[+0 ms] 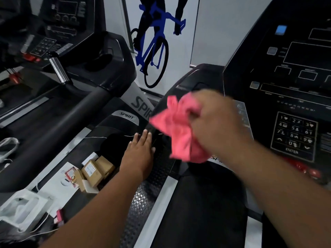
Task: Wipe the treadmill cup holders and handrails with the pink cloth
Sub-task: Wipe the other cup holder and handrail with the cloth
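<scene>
The gap between the two treadmills is tight: small boxes (96,171) and a white bag (19,210) fill its floor.

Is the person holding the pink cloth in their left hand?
No, the pink cloth is bunched in the right hand, while the left hand is open with fingers spread and holds nothing.
</scene>
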The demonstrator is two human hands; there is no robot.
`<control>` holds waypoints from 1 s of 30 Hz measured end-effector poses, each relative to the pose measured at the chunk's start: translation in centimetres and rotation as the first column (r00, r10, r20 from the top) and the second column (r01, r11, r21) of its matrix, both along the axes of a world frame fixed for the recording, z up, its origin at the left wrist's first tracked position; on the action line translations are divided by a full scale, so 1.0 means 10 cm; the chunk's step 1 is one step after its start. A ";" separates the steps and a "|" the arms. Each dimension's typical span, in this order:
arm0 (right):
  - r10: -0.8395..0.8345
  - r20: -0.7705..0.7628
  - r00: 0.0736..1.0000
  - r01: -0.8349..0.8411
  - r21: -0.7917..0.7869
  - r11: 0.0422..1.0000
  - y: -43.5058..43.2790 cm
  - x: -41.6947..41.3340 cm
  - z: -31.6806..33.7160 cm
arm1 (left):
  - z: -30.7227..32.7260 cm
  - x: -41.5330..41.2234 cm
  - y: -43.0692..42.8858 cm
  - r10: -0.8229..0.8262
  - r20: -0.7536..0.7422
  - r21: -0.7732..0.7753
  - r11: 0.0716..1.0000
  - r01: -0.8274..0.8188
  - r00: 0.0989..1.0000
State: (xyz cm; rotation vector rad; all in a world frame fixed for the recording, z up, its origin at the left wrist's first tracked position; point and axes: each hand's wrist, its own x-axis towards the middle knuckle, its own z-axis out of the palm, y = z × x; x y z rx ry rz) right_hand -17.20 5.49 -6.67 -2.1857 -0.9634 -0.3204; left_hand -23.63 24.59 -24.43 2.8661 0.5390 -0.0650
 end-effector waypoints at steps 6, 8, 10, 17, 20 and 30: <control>0.171 0.354 0.919 0.078 -0.591 0.803 -0.04 -0.19 -0.87 | -0.20 -0.17 0.04 -0.043 0.080 0.044 0.998 0.039 0.996; 0.189 0.426 0.885 0.161 -0.660 0.733 -0.06 -0.16 -1.00 | -0.21 -0.20 0.06 -0.065 0.103 0.049 0.997 0.060 0.993; 0.193 0.441 0.877 0.228 -0.733 0.641 0.00 -0.13 -1.07 | -0.20 -0.21 0.06 -0.075 0.104 0.054 0.996 0.069 0.992; 0.189 0.495 0.848 0.340 -0.781 0.523 0.17 0.00 -0.93 | -0.20 -0.22 0.05 -0.083 0.114 0.066 0.995 0.076 0.990; 0.101 0.555 0.826 0.393 -0.694 0.603 -0.11 0.08 -0.76 | -0.19 -0.22 0.02 -0.071 0.106 0.076 0.995 0.063 0.992; 0.157 0.498 0.853 0.338 -0.756 0.560 0.10 -0.01 -0.97 | -0.25 -0.25 0.06 -0.110 0.129 0.087 0.991 0.099 0.985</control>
